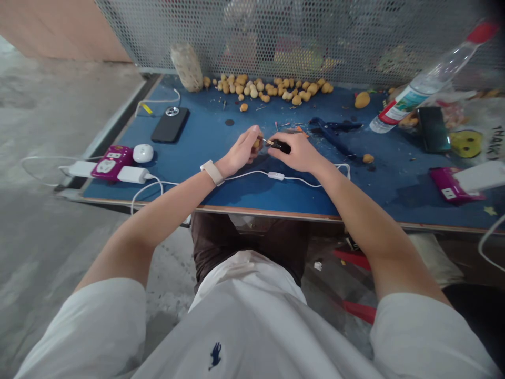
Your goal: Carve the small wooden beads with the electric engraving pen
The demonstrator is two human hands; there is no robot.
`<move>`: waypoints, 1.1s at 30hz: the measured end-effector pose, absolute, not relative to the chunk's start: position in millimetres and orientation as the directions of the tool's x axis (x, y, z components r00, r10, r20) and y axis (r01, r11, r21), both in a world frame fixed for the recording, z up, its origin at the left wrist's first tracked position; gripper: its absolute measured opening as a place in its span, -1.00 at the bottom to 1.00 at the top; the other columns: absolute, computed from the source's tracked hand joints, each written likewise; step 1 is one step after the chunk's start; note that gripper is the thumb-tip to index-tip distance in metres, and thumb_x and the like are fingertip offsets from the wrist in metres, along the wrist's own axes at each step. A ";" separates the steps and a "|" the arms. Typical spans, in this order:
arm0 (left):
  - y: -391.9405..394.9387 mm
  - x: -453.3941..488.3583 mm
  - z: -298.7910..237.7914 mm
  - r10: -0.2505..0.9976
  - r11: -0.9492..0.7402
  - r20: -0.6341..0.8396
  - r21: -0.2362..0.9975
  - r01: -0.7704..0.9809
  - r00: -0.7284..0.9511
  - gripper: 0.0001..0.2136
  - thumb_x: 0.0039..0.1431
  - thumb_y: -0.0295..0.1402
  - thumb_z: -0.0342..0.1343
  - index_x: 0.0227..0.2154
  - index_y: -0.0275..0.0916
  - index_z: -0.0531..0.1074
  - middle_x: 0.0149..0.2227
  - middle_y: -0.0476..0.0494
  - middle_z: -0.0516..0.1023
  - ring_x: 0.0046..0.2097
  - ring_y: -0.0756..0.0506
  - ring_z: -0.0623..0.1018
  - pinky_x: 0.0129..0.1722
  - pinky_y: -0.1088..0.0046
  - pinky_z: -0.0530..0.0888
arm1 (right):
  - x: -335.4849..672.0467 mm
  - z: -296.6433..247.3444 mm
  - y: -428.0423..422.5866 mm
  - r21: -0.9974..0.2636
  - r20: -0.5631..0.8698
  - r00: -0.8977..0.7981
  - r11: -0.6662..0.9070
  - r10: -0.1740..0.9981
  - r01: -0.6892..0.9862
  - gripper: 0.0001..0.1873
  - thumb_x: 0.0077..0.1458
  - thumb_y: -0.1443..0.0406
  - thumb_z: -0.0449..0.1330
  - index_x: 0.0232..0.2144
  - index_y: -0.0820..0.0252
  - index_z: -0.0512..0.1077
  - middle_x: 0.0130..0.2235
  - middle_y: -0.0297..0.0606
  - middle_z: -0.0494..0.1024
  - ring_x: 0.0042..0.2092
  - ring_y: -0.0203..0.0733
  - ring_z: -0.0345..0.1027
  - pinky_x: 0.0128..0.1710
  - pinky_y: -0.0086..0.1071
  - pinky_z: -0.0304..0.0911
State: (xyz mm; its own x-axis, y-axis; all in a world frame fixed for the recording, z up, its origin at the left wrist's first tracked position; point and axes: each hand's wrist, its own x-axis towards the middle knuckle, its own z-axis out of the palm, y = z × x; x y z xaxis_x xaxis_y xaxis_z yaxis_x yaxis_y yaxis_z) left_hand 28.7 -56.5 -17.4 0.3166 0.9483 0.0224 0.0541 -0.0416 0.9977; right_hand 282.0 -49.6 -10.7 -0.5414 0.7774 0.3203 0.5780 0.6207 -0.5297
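Observation:
My left hand [244, 150] is closed, pinching a small brown nut-like piece [258, 143] between thumb and fingers. Opposite it, my right hand [298, 150] wraps round a black-handled tool with a thin metal shaft [281, 146]. Its shaft points left at the brown piece; whether the tip touches is too small to tell. Just beyond the hands lie several thin bits with coloured ends [282, 125] and a scrap of orange [303, 131]. Dark blue hand pliers [335, 138] rest to the right of my right hand.
Several tan round pieces [252, 89] line the mesh panel [276, 31] at the back of the blue table [244, 197]. A jar [187, 67], phone [171, 125] and purple power strip [112, 163] are left. A bottle [426, 87] stands right. A white inline-switch cable [275, 176] runs nearby.

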 end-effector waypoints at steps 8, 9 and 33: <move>-63.8 30.0 -8.7 0.957 -0.040 0.024 0.998 0.050 0.290 -0.30 0.74 0.51 0.02 0.02 -0.11 0.45 -0.27 0.04 0.34 -0.42 0.07 0.36 -0.40 0.59 0.23 | 281.9 -11.0 -48.6 -0.542 0.322 -0.543 0.622 0.775 0.566 -0.30 0.61 -0.32 0.28 0.26 0.04 0.82 0.12 0.08 0.92 0.08 0.40 0.75 0.20 0.21 0.60; -64.6 30.7 -7.9 0.955 -0.054 0.039 0.998 0.045 0.294 -0.30 0.73 0.52 0.03 0.00 -0.11 0.45 -0.27 0.03 0.35 -0.42 0.07 0.35 -0.42 0.58 0.21 | 282.3 -11.1 -48.4 -0.540 0.324 -0.537 0.619 0.779 0.571 -0.29 0.61 -0.34 0.28 0.26 0.03 0.81 0.11 0.08 0.92 0.08 0.41 0.74 0.20 0.23 0.60; -61.2 31.2 -12.8 0.937 -0.066 0.050 0.997 0.033 0.347 -0.26 0.69 0.57 0.03 -0.09 -0.11 0.41 -0.28 0.05 0.35 -0.46 0.09 0.34 -0.46 0.59 0.17 | 281.2 -12.2 -49.6 -0.517 0.331 -0.550 0.635 0.767 0.574 -0.29 0.62 -0.33 0.26 0.26 0.06 0.80 0.06 0.04 0.90 0.03 0.35 0.73 0.16 0.15 0.57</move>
State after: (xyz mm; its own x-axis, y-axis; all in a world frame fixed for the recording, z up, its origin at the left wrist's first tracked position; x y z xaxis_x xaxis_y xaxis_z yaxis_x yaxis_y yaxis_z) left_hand 31.2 -61.2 -12.8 0.3467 0.9366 0.0502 0.0329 -0.0656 0.9973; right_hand 281.2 -49.6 -12.2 -0.5498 0.7668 0.3313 0.5739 0.6350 -0.5171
